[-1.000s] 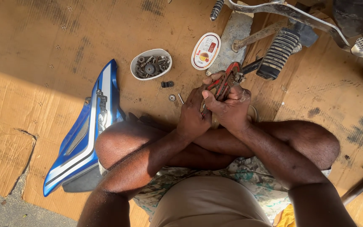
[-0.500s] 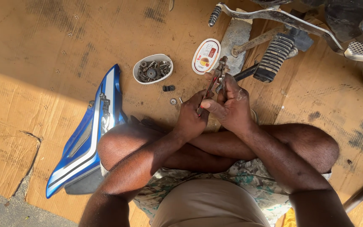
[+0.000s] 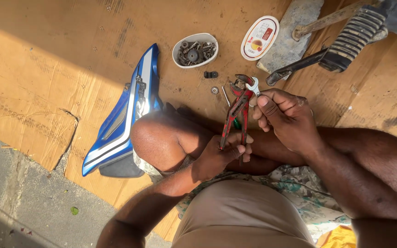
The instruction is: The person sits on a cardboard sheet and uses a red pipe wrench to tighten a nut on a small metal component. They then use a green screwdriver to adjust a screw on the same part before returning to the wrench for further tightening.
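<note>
I sit cross-legged on brown cardboard [image 3: 60, 69]. My left hand [image 3: 221, 154] grips the red handles of a pair of pliers [image 3: 235, 110], whose jaws point away from me. My right hand [image 3: 286, 115] holds a small silver open-ended wrench [image 3: 253, 85] between thumb and fingers, right at the pliers' jaws. What sits between the jaws is too small to tell. My bent knee [image 3: 161, 138] lies just left of the pliers.
A blue and white motorcycle side panel [image 3: 125, 115] lies to the left. A white bowl of nuts and bolts [image 3: 195, 49], an oval lid [image 3: 259, 37], a grey stone [image 3: 290, 32], a ribbed rubber footrest [image 3: 350, 39] and small loose parts [image 3: 211, 74] lie ahead.
My hands have drawn apart a little: the left has slid down to the pliers' handle ends, and the right now pinches the wrench at the jaws. The camera has moved closer.
</note>
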